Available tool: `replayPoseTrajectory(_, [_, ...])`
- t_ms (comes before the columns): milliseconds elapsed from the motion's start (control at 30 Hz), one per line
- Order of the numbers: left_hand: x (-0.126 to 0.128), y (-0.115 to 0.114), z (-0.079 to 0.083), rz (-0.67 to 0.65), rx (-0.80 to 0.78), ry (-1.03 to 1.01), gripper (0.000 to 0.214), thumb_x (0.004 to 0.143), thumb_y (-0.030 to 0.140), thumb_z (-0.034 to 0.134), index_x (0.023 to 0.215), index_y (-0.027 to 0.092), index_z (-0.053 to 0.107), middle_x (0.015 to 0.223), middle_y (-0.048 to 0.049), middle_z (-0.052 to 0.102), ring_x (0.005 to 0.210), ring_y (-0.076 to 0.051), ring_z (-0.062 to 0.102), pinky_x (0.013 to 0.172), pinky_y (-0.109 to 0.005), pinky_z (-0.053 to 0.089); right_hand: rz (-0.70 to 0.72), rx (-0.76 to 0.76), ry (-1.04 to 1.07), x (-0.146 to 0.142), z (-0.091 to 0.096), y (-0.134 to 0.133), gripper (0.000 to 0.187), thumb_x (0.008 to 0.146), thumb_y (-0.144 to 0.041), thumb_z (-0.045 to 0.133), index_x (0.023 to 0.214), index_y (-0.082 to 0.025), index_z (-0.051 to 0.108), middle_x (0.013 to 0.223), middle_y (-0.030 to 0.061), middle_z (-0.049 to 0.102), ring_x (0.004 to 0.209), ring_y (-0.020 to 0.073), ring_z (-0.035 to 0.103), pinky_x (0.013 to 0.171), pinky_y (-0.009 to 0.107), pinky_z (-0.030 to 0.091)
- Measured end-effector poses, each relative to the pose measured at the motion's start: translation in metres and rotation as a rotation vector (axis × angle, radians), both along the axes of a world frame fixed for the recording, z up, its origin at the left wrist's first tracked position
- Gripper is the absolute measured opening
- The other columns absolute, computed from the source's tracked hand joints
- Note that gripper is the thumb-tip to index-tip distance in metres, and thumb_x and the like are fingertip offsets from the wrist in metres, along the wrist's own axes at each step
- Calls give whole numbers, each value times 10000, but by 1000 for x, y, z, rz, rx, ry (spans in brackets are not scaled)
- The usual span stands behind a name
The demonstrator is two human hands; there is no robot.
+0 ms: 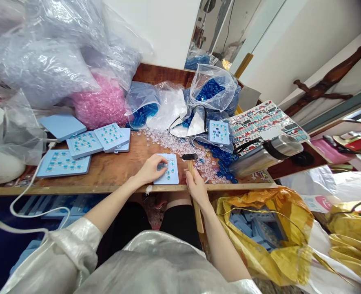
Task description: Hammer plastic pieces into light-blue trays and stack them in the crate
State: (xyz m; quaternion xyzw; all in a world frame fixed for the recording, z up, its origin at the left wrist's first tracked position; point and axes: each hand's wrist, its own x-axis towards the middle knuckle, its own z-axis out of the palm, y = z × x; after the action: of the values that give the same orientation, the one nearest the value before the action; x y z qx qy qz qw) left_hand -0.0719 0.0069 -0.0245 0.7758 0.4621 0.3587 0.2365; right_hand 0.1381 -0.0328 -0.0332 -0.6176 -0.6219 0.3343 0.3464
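A light-blue plastic panel [173, 173] with several small teal pieces set in it lies flat at the table's front edge. Over its left part is my left hand [152, 169], fingers bent and drawn together at the teal pieces; whatever they pinch is too small to make out. My right hand [196, 188] is wrapped round the wooden handle of a hammer [191, 166], just right of the panel. The hammer's dark head points away from me, close to a spread of small clear plastic pieces [180, 143]. Its handle end hangs below the table edge.
More light-blue panels [84, 143] lie at the left. Bags of pink pieces [100, 102] and blue pieces [211, 89] stand behind. A steel flask [260, 159] lies at the right, and a yellow sack [229, 232] of panels stands below. A white cable [24, 192] hangs at the left.
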Motion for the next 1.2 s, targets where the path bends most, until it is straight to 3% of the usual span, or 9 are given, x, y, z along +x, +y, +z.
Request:
replayPoseTrajectory(200, [3, 1, -7, -54, 88, 89, 113, 735, 161, 516, 843, 174, 546, 882, -39, 587, 918, -186, 495, 844, -344, 430, 47, -6, -89, -1, 7, 0, 347, 867, -441, 353, 990, -190, 560, 665, -1, 576, 635, 167, 549, 621, 261, 396])
replayPoseTrajectory(400, [1, 1, -4, -66, 77, 113, 68, 747, 170, 511, 811, 176, 533, 842, -33, 581, 905, -186, 487, 825, -331, 431, 188, 14, -175, -10, 30, -13, 298, 887, -394, 336, 975, -199, 545, 715, 7, 604, 674, 167, 554, 630, 243, 373])
replayPoseTrajectory(633, [-1, 2, -2, -49, -19, 73, 258, 727, 186, 559, 969, 189, 471, 892, -22, 612, 966, -195, 516, 838, -339, 428, 260, -78, -348, -21, 39, -19, 235, 888, -352, 348, 891, -197, 525, 659, 11, 580, 634, 173, 550, 588, 232, 333])
replayPoseTrajectory(833, [-1, 2, -3, -75, -5, 77, 243, 742, 176, 539, 971, 193, 462, 871, -11, 628, 991, -196, 503, 868, -344, 412, 185, 15, -254, -20, 43, -19, 276, 907, -368, 292, 981, -205, 503, 775, 32, 622, 707, 187, 579, 620, 243, 356])
replayPoseTrajectory(1033, [-3, 0, 1, -96, -24, 120, 284, 755, 204, 527, 1034, 181, 481, 968, -50, 585, 984, -193, 514, 855, -332, 430, 257, -84, -304, -20, 34, -16, 248, 879, -370, 356, 898, -198, 533, 673, 14, 594, 642, 176, 555, 602, 244, 354])
replayPoseTrajectory(1200, [-1, 25, 8, -21, 49, 138, 210, 785, 193, 473, 982, 167, 542, 993, -60, 591, 958, -193, 527, 876, -338, 418, 46, -11, -98, 1, 21, -11, 349, 872, -432, 330, 977, -188, 556, 675, 7, 600, 631, 170, 554, 605, 258, 395])
